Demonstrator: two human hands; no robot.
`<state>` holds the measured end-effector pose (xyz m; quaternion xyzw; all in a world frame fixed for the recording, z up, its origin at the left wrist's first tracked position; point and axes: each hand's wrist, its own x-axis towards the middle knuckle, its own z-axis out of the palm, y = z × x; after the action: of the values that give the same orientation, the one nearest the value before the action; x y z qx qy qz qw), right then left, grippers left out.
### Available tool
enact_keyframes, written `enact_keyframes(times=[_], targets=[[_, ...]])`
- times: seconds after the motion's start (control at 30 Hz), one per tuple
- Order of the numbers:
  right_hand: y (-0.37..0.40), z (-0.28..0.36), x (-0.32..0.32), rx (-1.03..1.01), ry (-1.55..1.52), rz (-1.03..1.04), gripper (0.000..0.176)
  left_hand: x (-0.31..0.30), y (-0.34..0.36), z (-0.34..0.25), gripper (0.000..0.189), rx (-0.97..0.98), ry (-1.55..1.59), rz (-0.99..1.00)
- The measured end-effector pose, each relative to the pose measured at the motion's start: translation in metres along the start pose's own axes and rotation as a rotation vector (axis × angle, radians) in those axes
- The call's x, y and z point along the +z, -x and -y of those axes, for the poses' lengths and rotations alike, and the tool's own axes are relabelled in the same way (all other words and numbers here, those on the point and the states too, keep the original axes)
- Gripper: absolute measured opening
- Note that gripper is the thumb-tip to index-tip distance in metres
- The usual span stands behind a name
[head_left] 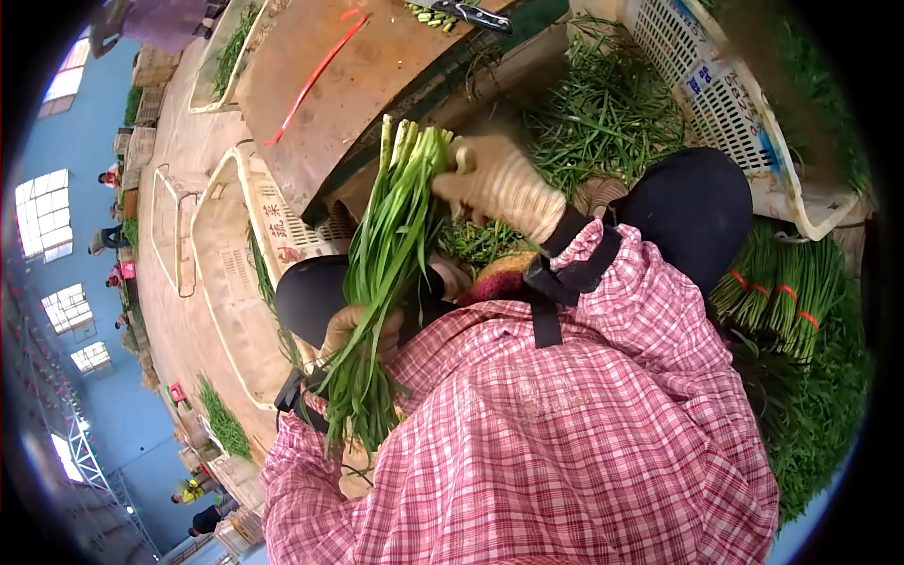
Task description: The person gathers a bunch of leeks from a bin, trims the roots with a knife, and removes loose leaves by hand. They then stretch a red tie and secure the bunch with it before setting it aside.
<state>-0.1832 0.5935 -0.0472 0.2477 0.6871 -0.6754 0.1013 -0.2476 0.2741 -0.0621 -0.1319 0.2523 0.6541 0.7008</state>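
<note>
A bunch of garlic chives (391, 226), long flat green leaves with pale cut stem ends, stands tilted over my lap, stems upward. Round its lower leaves my left hand (363, 331), in a beige glove, is closed. My right hand (504, 184), gloved too and slightly blurred, has its fingers curled against the right side of the bunch near the stem ends. Part of those fingertips is hard to make out. A wooden board (315, 80) lies just beyond the bunch, bearing a red strip (318, 77).
A black-handled knife (476, 15) lies at the board's far end. Loose green trimmings (612, 108) cover the floor ahead. White plastic crates (720, 104) stand to both sides. Red-banded green bundles (782, 287) lie at my right. Several people work far off at left.
</note>
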Motion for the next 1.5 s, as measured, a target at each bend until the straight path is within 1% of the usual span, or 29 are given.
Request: enact_keyframes(times=[0.07, 0.1, 0.13, 0.2, 0.23, 0.27, 0.33, 0.4, 0.47, 0.53, 0.6, 0.67, 0.73, 0.77, 0.8, 0.87, 0.9, 0.93, 0.97, 1.0, 1.07, 1.1, 1.13, 1.17, 1.2, 1.27, 1.33, 1.43, 1.5], targets=[[-0.028, -0.031, -0.016, -0.417, 0.459, -0.515, 0.024, -0.001, 0.002, 0.002, 0.020, -0.021, 0.069, 0.057], [-0.044, -0.045, -0.032, -0.319, 0.364, -0.483, 0.021, 0.011, 0.002, 0.005, 0.019, 0.000, 0.101, 0.045], [-0.023, -0.029, -0.040, -0.471, 0.072, -0.607, 0.021, 0.017, 0.000, 0.006, 0.019, 0.023, 0.130, 0.038], [-0.015, -0.019, -0.035, -0.340, 0.138, -0.472, 0.021, -0.006, 0.004, 0.003, 0.019, -0.020, 0.126, 0.063], [0.004, -0.002, -0.034, -0.203, -0.052, -0.226, 0.020, -0.003, 0.002, 0.002, 0.019, -0.068, 0.121, 0.082], [-0.009, -0.019, -0.028, -0.299, -0.045, -0.328, 0.017, 0.001, 0.003, 0.003, 0.019, -0.069, 0.117, 0.085], [-0.021, -0.034, -0.043, -0.302, -0.103, -0.458, 0.014, 0.013, 0.007, 0.011, 0.024, 0.153, -0.142, -0.138], [-0.015, -0.040, -0.057, -0.500, -0.184, -0.392, 0.013, 0.002, 0.008, 0.008, 0.029, 0.125, -0.139, -0.125], [-0.008, -0.034, -0.062, -0.513, -0.286, -0.328, 0.015, 0.015, 0.000, 0.010, 0.017, 0.166, 0.006, 0.018], [-0.010, -0.030, -0.060, -0.529, -0.371, -0.280, 0.014, 0.007, -0.004, 0.005, 0.024, 0.189, -0.014, 0.118], [-0.003, -0.013, -0.052, -0.345, -0.649, 0.058, 0.016, 0.009, -0.010, 0.001, 0.049, 0.238, -0.125, -0.185], [-0.013, -0.007, -0.023, -0.335, -0.775, 0.131, 0.022, 0.047, -0.037, 0.001, 0.065, 0.348, 0.025, -0.228], [-0.022, 0.001, 0.000, -0.337, -0.881, 0.013, 0.021, 0.034, -0.054, -0.009, 0.059, 0.203, 0.062, 0.214], [-0.027, 0.006, 0.006, -0.300, -0.817, -0.101, 0.020, 0.049, -0.061, -0.013, 0.066, 0.244, 0.091, 0.157], [-0.030, 0.004, 0.010, -0.318, -0.809, -0.151, 0.023, 0.067, -0.062, -0.006, 0.070, 0.298, 0.096, -0.091], [-0.031, 0.003, 0.010, -0.352, -0.614, -0.225, 0.020, 0.075, -0.067, -0.002, 0.065, 0.201, 0.206, 0.243], [-0.035, -0.003, 0.009, -0.358, -0.609, -0.230, 0.020, 0.082, -0.064, 0.005, 0.041, 0.312, 0.062, 0.110], [-0.041, -0.012, 0.009, -0.634, -0.210, -0.460, 0.018, 0.073, -0.066, 0.004, 0.041, 0.312, 0.063, 0.116], [-0.046, -0.021, 0.009, -0.889, 0.209, -0.673, 0.017, 0.055, -0.068, 0.003, 0.027, 0.279, 0.096, 0.197], [-0.052, -0.029, 0.002, -0.893, 0.209, -0.673, 0.017, 0.040, -0.068, -0.001, 0.019, 0.246, 0.127, 0.276], [-0.053, -0.025, -0.015, -0.819, 0.492, -0.784, 0.016, 0.033, -0.057, -0.011, 0.020, 0.190, 0.022, 0.179], [-0.040, -0.014, -0.024, -0.579, -0.040, -0.696, 0.014, 0.031, -0.051, -0.012, 0.017, 0.172, 0.008, 0.262], [-0.036, -0.008, -0.042, -0.313, -0.320, -0.621, 0.013, 0.029, -0.045, -0.012, 0.017, 0.153, -0.005, 0.344], [-0.035, -0.004, -0.051, -0.464, -0.278, -0.651, 0.013, 0.029, -0.040, -0.014, 0.018, 0.176, -0.039, 0.309], [-0.033, -0.001, -0.056, -0.613, -0.234, -0.677, 0.014, 0.033, -0.029, -0.014, 0.019, 0.201, -0.046, 0.127], [-0.027, 0.019, -0.053, -0.682, -0.245, -0.445, 0.016, 0.026, -0.025, -0.021, 0.018, 0.159, -0.137, 0.163], [-0.024, 0.033, -0.050, -0.373, -0.451, -0.092, 0.026, 0.027, -0.017, -0.020, 0.019, 0.170, -0.200, 0.110], [-0.034, 0.030, -0.044, -0.448, -0.249, -0.175, 0.029, 0.026, -0.018, -0.024, 0.020, 0.149, -0.264, 0.099], [-0.057, 0.013, -0.048, -0.577, 0.006, -0.051, 0.033, 0.031, -0.021, -0.024, 0.024, 0.195, -0.408, 0.220]])
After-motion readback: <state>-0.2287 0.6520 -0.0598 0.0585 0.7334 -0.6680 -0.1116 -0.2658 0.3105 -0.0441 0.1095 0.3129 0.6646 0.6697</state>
